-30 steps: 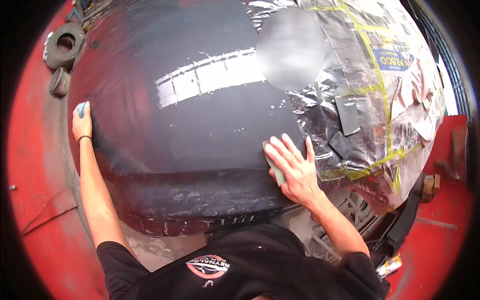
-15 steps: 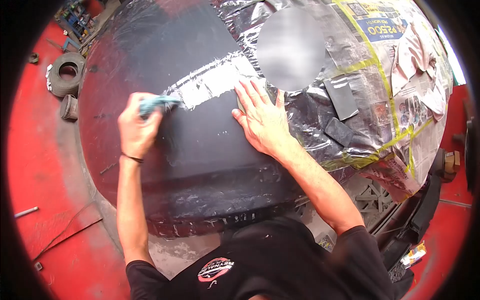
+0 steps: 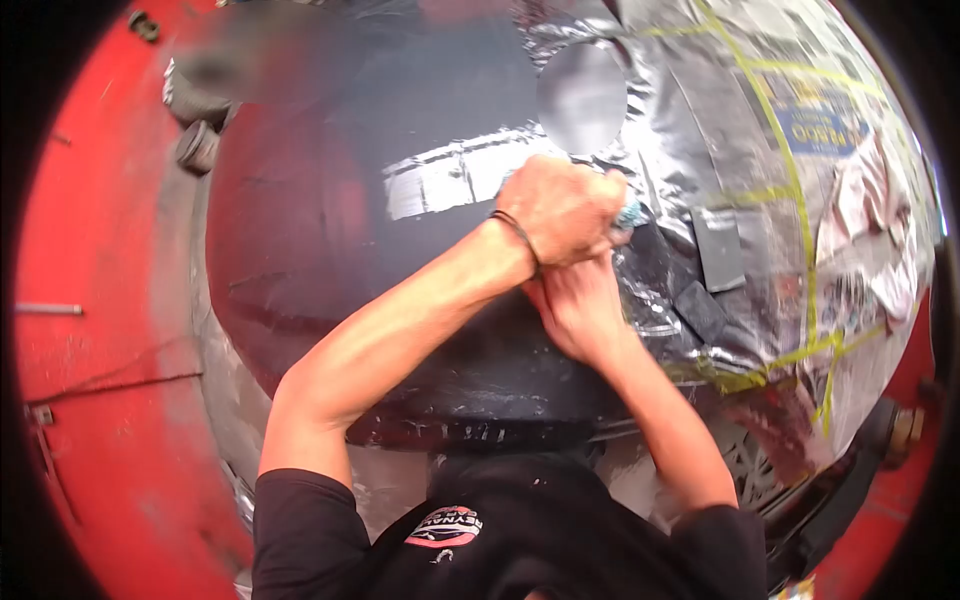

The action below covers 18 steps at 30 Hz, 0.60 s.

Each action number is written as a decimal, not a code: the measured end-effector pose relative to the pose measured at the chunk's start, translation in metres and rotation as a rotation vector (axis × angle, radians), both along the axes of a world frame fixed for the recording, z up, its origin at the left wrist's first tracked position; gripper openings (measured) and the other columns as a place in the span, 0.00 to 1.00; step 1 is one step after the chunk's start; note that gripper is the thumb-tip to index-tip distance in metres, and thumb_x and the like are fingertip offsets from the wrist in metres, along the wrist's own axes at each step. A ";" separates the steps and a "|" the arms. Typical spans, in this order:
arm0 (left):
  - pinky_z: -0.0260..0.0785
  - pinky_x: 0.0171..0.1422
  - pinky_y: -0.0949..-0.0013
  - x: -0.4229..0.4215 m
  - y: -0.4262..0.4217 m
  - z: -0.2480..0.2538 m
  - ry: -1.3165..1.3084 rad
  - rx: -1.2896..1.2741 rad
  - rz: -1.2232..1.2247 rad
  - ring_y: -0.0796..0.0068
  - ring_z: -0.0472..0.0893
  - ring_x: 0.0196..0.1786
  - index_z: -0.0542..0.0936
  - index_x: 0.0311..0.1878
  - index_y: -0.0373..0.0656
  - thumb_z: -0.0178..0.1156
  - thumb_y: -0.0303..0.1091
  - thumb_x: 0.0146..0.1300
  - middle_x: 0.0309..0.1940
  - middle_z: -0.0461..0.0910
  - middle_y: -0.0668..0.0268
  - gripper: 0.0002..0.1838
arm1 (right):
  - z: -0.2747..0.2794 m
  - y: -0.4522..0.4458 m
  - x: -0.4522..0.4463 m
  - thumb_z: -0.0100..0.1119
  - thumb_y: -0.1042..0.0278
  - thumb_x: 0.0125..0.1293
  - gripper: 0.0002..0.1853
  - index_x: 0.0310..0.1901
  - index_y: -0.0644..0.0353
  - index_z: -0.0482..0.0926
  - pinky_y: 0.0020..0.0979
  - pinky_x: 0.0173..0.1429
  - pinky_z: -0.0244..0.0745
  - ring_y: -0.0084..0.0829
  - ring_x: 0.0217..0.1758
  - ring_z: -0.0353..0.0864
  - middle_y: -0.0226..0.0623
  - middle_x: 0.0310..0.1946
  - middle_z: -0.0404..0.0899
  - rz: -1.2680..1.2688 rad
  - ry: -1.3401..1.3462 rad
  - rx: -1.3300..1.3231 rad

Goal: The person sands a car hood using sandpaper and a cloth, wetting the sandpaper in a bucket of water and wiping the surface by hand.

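My left hand [image 3: 565, 210], with a thin dark band at the wrist, is closed on a crumpled teal cloth [image 3: 628, 213]. Most of the cloth is hidden by the fist. Just below it, my right hand [image 3: 582, 315] is over the right part of the dark, glossy car panel [image 3: 420, 280]. The left hand crosses in front and covers the right hand's fingers, so what they do does not show. A bright window-like reflection lies on the panel left of the fist.
Plastic film, newspaper [image 3: 800, 260] and yellow tape [image 3: 800, 200] cover the right side. On it lie a dark flat sheet [image 3: 719, 248], a small dark block [image 3: 701, 310] and a pale rag [image 3: 855, 205]. A tyre [image 3: 195, 95] stands at the upper left on the red floor [image 3: 90, 250].
My left hand has swept right across the panel with the teal cloth, ending over my right hand. The right hand's fingers, spread flat before, are now hidden. The view has shifted.
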State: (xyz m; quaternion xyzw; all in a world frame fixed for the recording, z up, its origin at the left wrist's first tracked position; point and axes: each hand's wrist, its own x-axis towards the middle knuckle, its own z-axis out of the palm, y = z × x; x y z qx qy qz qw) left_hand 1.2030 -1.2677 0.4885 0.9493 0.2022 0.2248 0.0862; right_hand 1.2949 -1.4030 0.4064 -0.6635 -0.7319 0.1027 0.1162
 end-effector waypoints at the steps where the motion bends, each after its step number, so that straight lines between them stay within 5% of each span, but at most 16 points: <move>1: 0.81 0.34 0.49 0.001 0.004 0.000 0.012 0.002 0.016 0.49 0.89 0.30 0.82 0.37 0.44 0.76 0.55 0.63 0.22 0.85 0.56 0.23 | 0.004 -0.015 -0.002 0.60 0.47 0.79 0.27 0.70 0.55 0.83 0.73 0.89 0.45 0.42 0.88 0.64 0.44 0.76 0.76 0.120 -0.195 0.183; 3: 0.82 0.36 0.46 0.000 0.008 0.004 0.050 -0.023 0.035 0.49 0.91 0.33 0.83 0.34 0.44 0.71 0.61 0.66 0.25 0.87 0.55 0.26 | 0.009 -0.007 0.004 0.60 0.47 0.79 0.26 0.69 0.54 0.84 0.66 0.90 0.48 0.44 0.88 0.63 0.45 0.76 0.77 0.202 -0.201 0.121; 5: 0.83 0.38 0.47 0.001 0.016 0.003 -0.003 -0.071 0.128 0.48 0.91 0.34 0.84 0.35 0.44 0.70 0.60 0.67 0.27 0.89 0.54 0.25 | 0.013 0.050 0.016 0.69 0.51 0.72 0.28 0.69 0.53 0.84 0.61 0.91 0.51 0.49 0.85 0.67 0.44 0.74 0.79 0.106 0.068 0.048; 7: 0.83 0.42 0.46 -0.008 0.042 -0.019 -0.107 -0.095 0.274 0.45 0.91 0.38 0.85 0.39 0.44 0.68 0.58 0.68 0.30 0.89 0.50 0.23 | -0.035 0.114 0.054 0.71 0.52 0.68 0.30 0.70 0.54 0.83 0.66 0.90 0.51 0.51 0.82 0.70 0.45 0.72 0.80 0.183 -0.097 -0.020; 9: 0.83 0.44 0.45 -0.038 0.064 -0.036 -0.203 -0.134 0.472 0.43 0.91 0.39 0.86 0.42 0.44 0.68 0.57 0.69 0.32 0.89 0.49 0.22 | 0.001 0.136 0.018 0.66 0.54 0.74 0.29 0.73 0.55 0.80 0.71 0.89 0.49 0.52 0.84 0.70 0.47 0.74 0.78 0.180 -0.391 0.098; 11: 0.83 0.45 0.43 -0.103 0.082 -0.058 -0.405 -0.212 0.656 0.41 0.90 0.40 0.86 0.45 0.46 0.69 0.55 0.69 0.33 0.89 0.49 0.20 | 0.009 0.109 -0.016 0.54 0.58 0.83 0.30 0.82 0.57 0.71 0.75 0.89 0.41 0.48 0.92 0.59 0.44 0.85 0.68 0.159 -0.294 0.220; 15: 0.81 0.48 0.40 -0.253 0.119 -0.112 -0.454 -0.116 1.073 0.39 0.90 0.43 0.82 0.52 0.46 0.66 0.54 0.76 0.37 0.90 0.49 0.19 | 0.029 0.053 -0.031 0.58 0.51 0.81 0.37 0.88 0.44 0.63 0.73 0.92 0.36 0.44 0.93 0.57 0.37 0.88 0.64 0.575 -0.222 -0.084; 18: 0.68 0.72 0.37 -0.337 0.137 -0.159 -0.140 0.072 1.250 0.49 0.80 0.71 0.78 0.68 0.52 0.62 0.58 0.77 0.64 0.84 0.56 0.26 | 0.017 0.147 -0.020 0.45 0.48 0.89 0.32 0.89 0.44 0.61 0.73 0.92 0.36 0.39 0.94 0.55 0.33 0.90 0.61 0.439 -0.329 0.030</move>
